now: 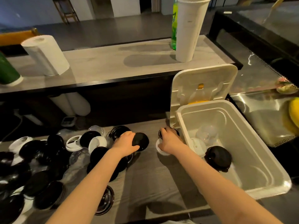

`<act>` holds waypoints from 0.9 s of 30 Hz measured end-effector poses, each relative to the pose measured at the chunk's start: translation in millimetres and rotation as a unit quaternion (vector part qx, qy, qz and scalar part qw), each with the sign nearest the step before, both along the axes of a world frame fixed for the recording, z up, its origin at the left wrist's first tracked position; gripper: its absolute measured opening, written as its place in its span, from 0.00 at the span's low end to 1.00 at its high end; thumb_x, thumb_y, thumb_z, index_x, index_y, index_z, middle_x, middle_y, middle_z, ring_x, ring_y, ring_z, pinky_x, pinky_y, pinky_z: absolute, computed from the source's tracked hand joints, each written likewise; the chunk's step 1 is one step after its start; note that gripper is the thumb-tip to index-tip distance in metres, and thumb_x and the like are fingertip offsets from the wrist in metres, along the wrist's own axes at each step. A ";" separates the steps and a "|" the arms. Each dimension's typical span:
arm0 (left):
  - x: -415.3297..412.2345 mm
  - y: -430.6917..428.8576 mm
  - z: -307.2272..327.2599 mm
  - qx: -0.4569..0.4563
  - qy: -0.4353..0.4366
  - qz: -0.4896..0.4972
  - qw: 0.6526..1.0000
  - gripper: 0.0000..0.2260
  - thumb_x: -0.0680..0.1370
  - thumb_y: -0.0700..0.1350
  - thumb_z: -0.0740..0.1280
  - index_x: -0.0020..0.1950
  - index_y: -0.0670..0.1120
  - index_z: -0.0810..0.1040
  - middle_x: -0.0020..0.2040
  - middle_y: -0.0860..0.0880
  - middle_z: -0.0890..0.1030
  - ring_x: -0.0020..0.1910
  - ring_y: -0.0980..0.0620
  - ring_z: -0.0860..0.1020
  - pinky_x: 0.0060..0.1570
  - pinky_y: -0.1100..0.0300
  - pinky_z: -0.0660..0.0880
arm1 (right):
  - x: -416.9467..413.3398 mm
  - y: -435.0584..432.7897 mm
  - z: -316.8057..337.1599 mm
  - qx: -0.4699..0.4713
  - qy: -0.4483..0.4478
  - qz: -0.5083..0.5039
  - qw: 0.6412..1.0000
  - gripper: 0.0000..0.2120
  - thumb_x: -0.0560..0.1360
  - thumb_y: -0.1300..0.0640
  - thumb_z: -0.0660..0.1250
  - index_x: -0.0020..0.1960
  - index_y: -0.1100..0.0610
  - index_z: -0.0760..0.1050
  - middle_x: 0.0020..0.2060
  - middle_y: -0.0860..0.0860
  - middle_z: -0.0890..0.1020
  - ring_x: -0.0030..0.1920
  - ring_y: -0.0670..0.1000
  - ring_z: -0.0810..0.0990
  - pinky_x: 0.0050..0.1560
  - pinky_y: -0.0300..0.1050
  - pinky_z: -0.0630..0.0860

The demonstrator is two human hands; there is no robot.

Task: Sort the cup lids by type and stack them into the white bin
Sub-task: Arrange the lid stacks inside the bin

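Lids [40,167] crowd the counter [145,183] at my left. My left hand [125,142] grips a black lid [141,140]; my right hand [168,140] pinches black lids [161,133] beside the white bin [239,159].

Dim room, grey floor [113,28], pale walls [124,5] at back. Wooden chair [66,10] far left, raised grey shelf [113,65] across middle. Glass display case [258,46] right.

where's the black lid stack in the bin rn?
Head view, right side: the black lids sit on the white bin's floor near its left wall, beside a white lid, clear lids just behind.
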State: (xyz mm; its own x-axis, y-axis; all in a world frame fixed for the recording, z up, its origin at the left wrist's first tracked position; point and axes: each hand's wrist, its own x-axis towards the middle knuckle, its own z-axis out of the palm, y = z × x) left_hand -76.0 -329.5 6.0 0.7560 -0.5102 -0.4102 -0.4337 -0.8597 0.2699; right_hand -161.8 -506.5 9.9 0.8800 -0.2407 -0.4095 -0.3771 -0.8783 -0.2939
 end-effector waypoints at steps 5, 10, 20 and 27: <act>9.9 -5.6 -11.8 0.034 -0.010 -0.056 0.998 0.32 0.76 0.54 0.65 0.76 0.45 0.56 0.77 0.47 0.55 0.76 0.48 0.50 0.73 0.46 0.56 | 11.6 4.4 -35.9 -0.013 0.073 -0.096 0.993 0.38 0.77 0.47 0.61 0.78 0.53 0.41 0.77 0.55 0.43 0.76 0.63 0.43 0.74 0.58 0.54; 15.7 -17.3 -15.2 0.002 -0.007 -0.092 0.996 0.31 0.77 0.52 0.64 0.76 0.46 0.55 0.77 0.48 0.53 0.77 0.49 0.48 0.72 0.46 0.54 | -2.6 -0.3 -59.2 -0.032 -0.015 -0.123 0.992 0.21 0.77 0.56 0.62 0.69 0.57 0.66 0.65 0.57 0.72 0.66 0.60 0.69 0.63 0.52 0.70; 39.3 -37.7 7.6 -0.217 0.069 -0.043 0.973 0.34 0.76 0.47 0.67 0.77 0.49 0.52 0.77 0.50 0.54 0.76 0.51 0.54 0.73 0.54 0.56 | 4.3 7.2 -13.0 0.370 -0.295 -0.285 0.834 0.12 0.79 0.61 0.61 0.62 0.60 0.73 0.54 0.56 0.80 0.56 0.54 0.79 0.56 0.48 0.74; 35.6 -35.8 14.6 -0.359 0.158 0.017 0.920 0.14 0.78 0.40 0.65 0.63 0.49 0.72 0.54 0.53 0.77 0.60 0.50 0.76 0.60 0.57 0.72 | -0.4 9.5 1.9 0.611 -0.219 -0.328 0.687 0.11 0.80 0.60 0.59 0.61 0.53 0.74 0.56 0.53 0.80 0.56 0.52 0.80 0.46 0.47 0.80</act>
State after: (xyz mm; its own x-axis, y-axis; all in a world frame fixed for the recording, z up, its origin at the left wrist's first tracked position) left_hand -40.3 -365.3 20.6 0.6775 -0.7133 -0.1792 -0.2121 -0.4228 0.8810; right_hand -162.2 -497.0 11.7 0.8497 -0.3562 -0.3888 -0.2145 0.4402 -0.8719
